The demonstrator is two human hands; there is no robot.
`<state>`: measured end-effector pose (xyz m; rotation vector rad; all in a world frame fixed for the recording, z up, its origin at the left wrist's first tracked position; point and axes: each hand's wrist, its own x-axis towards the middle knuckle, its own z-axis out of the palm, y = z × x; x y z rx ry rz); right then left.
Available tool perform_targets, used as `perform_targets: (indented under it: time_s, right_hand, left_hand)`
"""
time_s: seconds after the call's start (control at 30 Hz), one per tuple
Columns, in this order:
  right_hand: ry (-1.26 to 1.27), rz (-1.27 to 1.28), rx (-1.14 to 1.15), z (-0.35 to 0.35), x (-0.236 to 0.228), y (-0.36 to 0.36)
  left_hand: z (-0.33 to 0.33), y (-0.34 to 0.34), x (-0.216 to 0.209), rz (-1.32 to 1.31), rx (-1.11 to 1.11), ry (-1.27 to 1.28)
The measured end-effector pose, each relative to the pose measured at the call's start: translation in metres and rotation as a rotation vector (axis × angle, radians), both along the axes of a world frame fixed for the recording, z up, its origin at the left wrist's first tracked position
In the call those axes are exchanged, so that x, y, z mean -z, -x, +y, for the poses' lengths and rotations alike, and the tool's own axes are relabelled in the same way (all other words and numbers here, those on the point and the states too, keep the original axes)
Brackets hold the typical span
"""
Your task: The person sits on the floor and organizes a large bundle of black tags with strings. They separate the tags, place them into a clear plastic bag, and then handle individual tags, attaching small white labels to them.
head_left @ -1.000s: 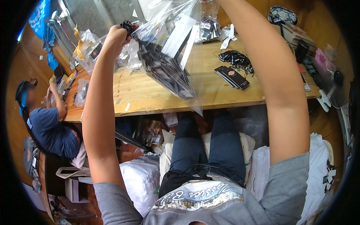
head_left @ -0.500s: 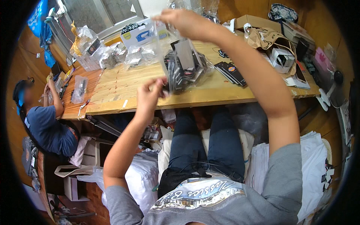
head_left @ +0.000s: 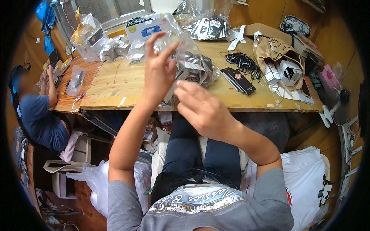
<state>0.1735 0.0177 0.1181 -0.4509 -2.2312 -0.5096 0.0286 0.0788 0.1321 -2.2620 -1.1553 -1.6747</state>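
A clear plastic bag (head_left: 198, 57) with black-and-white packs inside stands on the table in front of me. My left hand (head_left: 158, 73) is raised at the bag's left side, its thumb and fingers spread apart. Lower and to the right, my right hand (head_left: 206, 109) is closed with its fingertips together, just in front of the bag's near end. A pale, see-through strip shows beside its fingertips; whether the hand grips it is hard to tell. Right of the bag lies a small fanned stack of black cards (head_left: 239, 80).
Black cords (head_left: 243, 63) lie behind the cards, near a brown paper bag (head_left: 275, 50) holding white boxes. Bagged packs (head_left: 210, 29) and a blue-and-white carton (head_left: 148, 29) stand at the back. At far left, a person (head_left: 42, 111) sits at the brown table (head_left: 111, 84).
My right hand has come down from high above the bag to its near end. My left hand has risen and opened from a pinch. The bagged packs have settled lower on the table.
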Motion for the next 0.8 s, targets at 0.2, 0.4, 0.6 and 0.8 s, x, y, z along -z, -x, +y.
perform_targets:
  time_s: [0.2,0.4,0.6,0.8]
  right_hand:
    - [-0.176,-0.205,0.116,0.016,0.028,-0.007]
    - [0.048,-0.507,0.559,0.013,0.026,-0.019]
    - [0.381,0.068,0.501,0.015,0.033,-0.015]
    - [0.770,-0.276,0.873,0.045,0.057,-0.014]
  left_hand:
    - [-0.020,0.012,-0.018,0.045,0.053,0.257]
    - [-0.045,0.007,-0.023,-0.004,0.327,0.541]
    - [-0.071,-0.034,-0.011,0.037,0.426,0.498]
    - [-0.093,-0.048,-0.009,0.195,0.265,0.507]
